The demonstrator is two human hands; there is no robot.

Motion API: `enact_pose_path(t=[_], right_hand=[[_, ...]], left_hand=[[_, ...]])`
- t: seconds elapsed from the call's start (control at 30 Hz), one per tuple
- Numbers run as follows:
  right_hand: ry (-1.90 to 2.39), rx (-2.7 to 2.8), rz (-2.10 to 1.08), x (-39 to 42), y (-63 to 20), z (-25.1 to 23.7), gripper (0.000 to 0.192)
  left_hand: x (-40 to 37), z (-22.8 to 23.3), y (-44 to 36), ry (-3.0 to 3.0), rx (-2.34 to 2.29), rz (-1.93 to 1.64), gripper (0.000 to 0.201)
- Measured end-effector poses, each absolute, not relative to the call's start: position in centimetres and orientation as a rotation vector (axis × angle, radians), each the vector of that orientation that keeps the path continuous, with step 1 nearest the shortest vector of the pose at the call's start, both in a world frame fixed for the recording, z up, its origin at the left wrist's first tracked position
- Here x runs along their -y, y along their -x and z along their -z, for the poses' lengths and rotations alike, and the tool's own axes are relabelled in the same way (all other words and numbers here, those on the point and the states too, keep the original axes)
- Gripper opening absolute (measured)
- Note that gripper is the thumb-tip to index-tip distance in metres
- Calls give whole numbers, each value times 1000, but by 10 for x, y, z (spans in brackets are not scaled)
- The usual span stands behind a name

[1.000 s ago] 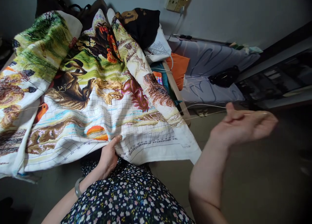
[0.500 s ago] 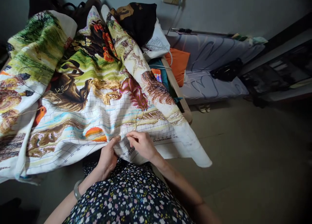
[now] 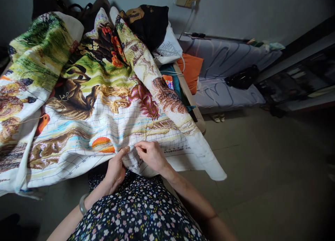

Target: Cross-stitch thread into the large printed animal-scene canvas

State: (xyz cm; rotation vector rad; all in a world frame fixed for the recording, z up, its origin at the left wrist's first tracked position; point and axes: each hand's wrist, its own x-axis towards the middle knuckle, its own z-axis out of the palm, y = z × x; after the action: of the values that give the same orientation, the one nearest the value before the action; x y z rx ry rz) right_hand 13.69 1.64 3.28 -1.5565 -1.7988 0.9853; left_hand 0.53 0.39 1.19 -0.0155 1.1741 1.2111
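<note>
A large cross-stitch cloth (image 3: pixel 123 124), gridded white with stitched landscape patterns, spreads in folds in front of me. My left hand (image 3: pixel 116 167) is closed on its near edge, thumb on top and fingers hidden beneath. Just to the right, my right hand (image 3: pixel 151 155) pinches thumb and forefinger together at the cloth's surface; whatever is between the fingertips is too small to make out. A pale yellow thread (image 3: pixel 146 131) loops over the cloth just above this hand. Farther up lies a bundle of tan embroidery floss (image 3: pixel 113 97) on the cloth.
Beyond the rolled right side of the cloth, a phone with a lit screen (image 3: pixel 169 81) lies on the table (image 3: pixel 200 122). White and black bags (image 3: pixel 151 24) stand behind. An orange cushion (image 3: pixel 192 71) and a covered sofa (image 3: pixel 225 94) are to the right.
My right fingertips have shifted very slightly left along the cloth. The left hand keeps its hold, and the view has tilted a little.
</note>
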Motion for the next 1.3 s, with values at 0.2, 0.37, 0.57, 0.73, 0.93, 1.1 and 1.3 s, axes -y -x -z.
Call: enact_pose_path(t=[0.2, 0.37, 0.57, 0.73, 0.93, 1.1, 1.3], right_hand=[[1586, 1534, -1262, -7, -128, -28, 8], [1531, 1376, -1344, -4, -128, -23, 10], [1513, 1324, -1274, -2, -125, -17, 12], [1502, 1338, -1205, -1, -122, -15, 13], [1512, 1305, -1179, -2, -120, -15, 14], [1526, 1223, -1238, 0, -116, -13, 13], [1521, 1157, -1264, -9, -119, -20, 10]], left_hand=[[-4, -16, -6, 17, -1158, -1203, 22], [-4, -12, -5, 21, -1164, -1157, 14], [-5, -14, -7, 40, -1156, -1151, 13], [-6, -17, -8, 75, -1162, -1133, 9], [-5, -14, -7, 75, -1129, -1134, 9], [-4, -15, -8, 64, -1126, -1148, 12], [-2, -16, -10, -12, -1114, -1220, 24]])
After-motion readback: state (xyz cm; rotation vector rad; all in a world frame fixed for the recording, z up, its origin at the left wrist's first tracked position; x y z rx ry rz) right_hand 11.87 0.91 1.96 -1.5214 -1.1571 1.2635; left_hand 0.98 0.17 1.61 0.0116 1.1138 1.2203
